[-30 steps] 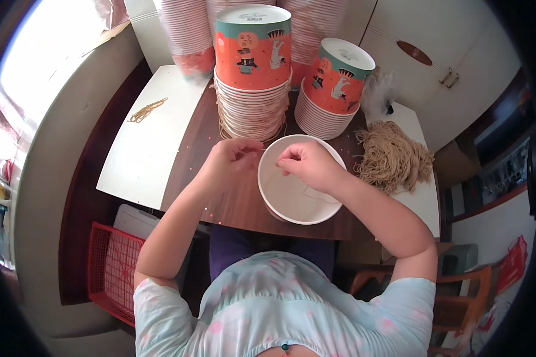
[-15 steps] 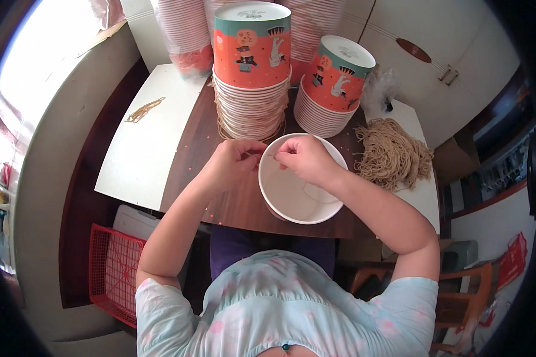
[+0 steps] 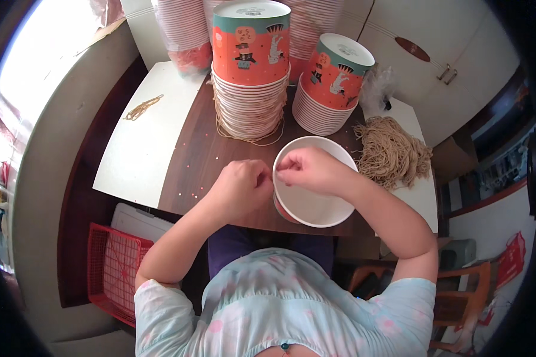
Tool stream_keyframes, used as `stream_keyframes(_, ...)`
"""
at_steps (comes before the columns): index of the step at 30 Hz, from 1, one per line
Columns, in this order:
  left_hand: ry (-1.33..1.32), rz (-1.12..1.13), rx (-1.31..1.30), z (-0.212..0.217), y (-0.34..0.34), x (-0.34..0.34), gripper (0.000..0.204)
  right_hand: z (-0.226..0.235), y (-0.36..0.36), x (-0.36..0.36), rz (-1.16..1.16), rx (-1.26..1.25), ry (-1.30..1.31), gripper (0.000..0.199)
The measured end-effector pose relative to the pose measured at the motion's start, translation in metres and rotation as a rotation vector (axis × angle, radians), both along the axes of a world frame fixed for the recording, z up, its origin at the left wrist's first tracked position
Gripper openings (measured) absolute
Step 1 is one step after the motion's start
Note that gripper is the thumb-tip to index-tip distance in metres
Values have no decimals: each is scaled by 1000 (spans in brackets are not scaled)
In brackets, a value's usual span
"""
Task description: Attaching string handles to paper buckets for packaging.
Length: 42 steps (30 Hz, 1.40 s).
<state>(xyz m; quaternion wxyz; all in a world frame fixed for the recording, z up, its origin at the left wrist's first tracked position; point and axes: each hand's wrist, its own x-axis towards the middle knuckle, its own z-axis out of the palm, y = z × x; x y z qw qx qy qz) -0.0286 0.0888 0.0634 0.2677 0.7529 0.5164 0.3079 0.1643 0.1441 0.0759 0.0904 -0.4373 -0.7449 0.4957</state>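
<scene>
The white paper bowl (image 3: pixel 315 199) sits at the near table edge (image 3: pixel 190 154), mouth facing up and tilted toward the person. The left hand (image 3: pixel 239 187) and right hand (image 3: pixel 308 168) meet at its left rim, fingertips pinched together; any pinched item is too small to tell.

Two stacks of orange-and-teal printed paper tubs (image 3: pixel 251 44) (image 3: pixel 338 65) stand inverted at the table's far edge, clear-wrapped cup stacks (image 3: pixel 184 33) behind them.

Dark wooden table (image 3: pixel 190 157): bucket stacks (image 3: pixel 250 71), twine pile (image 3: pixel 393 152), white bucket (image 3: pixel 312 205).
</scene>
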Motion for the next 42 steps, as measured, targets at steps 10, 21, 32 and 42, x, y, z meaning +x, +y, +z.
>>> stream_keyframes(10,-854,-234,-513,14,-32,-20,9,56,-58,27,370,542,-281,39)
stream_keyframes(21,-1012,-255,-651,-13,-52,4,10,46,-34,0,325,298,271,13)
stream_keyframes(32,-1082,-367,-554,-25,-50,-4,8,24,-99,33,-11,786,368,9)
stream_keyframes(42,-735,-140,-327,-6,-68,2,5,11,-111,17,-51,791,207,11)
